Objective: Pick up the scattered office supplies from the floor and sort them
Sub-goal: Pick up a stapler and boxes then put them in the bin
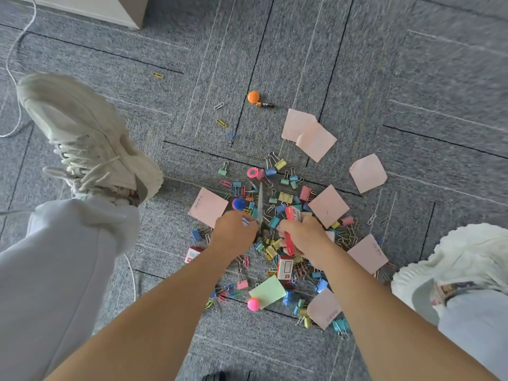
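Observation:
Office supplies lie scattered on the grey carpet: several coloured binder clips (286, 197), paper clips (219, 106), pink sticky notes (316, 141), a green note (268, 291) and red-and-white staple boxes (285, 266). My right hand (303, 237) is shut on red staple boxes (290, 213) above the middle of the pile. Just left of it, my left hand (233, 233) is curled, with a small blue-and-white thing (245, 221) showing between its fingers. A pair of scissors (260, 200) lies with the blade pointing away; its handles sit between my two hands.
An orange round magnet (253, 96) and a battery (265, 105) lie farther out. A blue magnet (238, 204) and pink magnets (253, 304) sit in the pile. My shoes (82, 133) (453, 259) flank the pile. A white cable (16, 64) and a cabinet base (110, 9) are at top left.

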{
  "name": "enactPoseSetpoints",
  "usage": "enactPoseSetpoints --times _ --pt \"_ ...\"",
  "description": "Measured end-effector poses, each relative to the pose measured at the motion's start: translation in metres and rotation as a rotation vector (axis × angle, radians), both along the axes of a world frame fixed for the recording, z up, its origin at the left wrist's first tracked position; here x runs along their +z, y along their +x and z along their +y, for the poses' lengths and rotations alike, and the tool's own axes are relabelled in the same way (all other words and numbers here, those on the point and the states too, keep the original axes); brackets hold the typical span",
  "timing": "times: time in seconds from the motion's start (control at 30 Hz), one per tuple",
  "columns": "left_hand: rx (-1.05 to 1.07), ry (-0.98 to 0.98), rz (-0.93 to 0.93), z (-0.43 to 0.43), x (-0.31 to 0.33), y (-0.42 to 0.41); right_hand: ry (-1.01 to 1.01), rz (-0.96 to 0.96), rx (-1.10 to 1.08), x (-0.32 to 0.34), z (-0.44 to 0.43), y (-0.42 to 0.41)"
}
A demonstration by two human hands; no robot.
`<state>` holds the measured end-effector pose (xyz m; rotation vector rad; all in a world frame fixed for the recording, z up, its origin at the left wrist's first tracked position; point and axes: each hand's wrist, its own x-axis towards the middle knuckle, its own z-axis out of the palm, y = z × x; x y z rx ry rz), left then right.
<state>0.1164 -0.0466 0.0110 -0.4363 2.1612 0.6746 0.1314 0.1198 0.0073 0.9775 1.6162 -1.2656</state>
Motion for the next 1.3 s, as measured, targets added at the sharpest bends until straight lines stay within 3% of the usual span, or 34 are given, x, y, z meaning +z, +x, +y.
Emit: enactPoseSetpoints --times 0.23,0.43,0.7,0.9,1.07,1.17,1.3 --pt "0.263 0.332 -0.059 0.005 0.057 -0.007 -0.011 0.108 -0.132 0.058 -0.009 -0.006" --pt "0.229 0.452 0.003 -0.014 0.176 -0.018 -0.014 0.287 -0.065 0.189 -0.016 -0.025" --pt "0.252 0.540 0.479 -0.076 0.397 0.025 -0.088 0.694 0.097 0.424 -0.071 -0.002" --pt "0.431 0.607 0.856 -0.156 0.543 0.084 -0.122 1.024 0.223 0.576 -0.167 0.041" --pt "0.479 0.502 1.111 -0.240 0.635 0.155 -0.266 1.202 0.278 0.669 -0.274 0.095" --pt "0.458 0.360 1.173 -0.306 0.678 0.206 -0.352 1.247 0.421 0.710 -0.336 0.127" --pt "0.522 0.318 1.233 -0.385 0.711 0.274 -0.379 1.307 0.614 0.738 -0.418 0.165"
